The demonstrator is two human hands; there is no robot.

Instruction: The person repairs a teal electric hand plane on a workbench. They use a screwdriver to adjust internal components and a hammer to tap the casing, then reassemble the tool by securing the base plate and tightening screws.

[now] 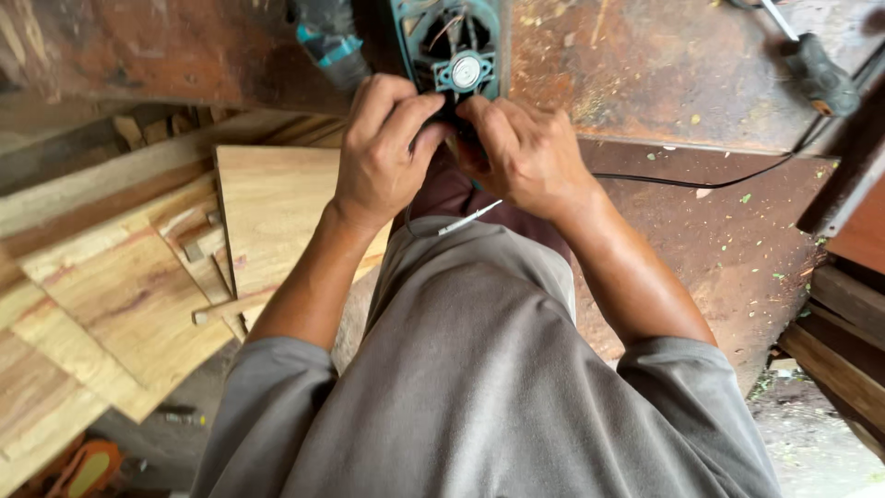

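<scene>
Rusty workbench top (701, 65) carries an opened teal power tool (449, 51) just beyond the person's left hand (380, 152) and right hand (525, 152), both curled tight on its near end, thumbs together, so I judge slow, steady pressure is best, watching the black cable (682, 182) beside the right wrist.

Woodworking shop: planks (129, 286), rusty workbench (664, 83)

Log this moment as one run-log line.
left hand: gripping opened teal power tool | right hand: fingers at its underside | surface: rusty workbench | nearby: wood boards
</scene>
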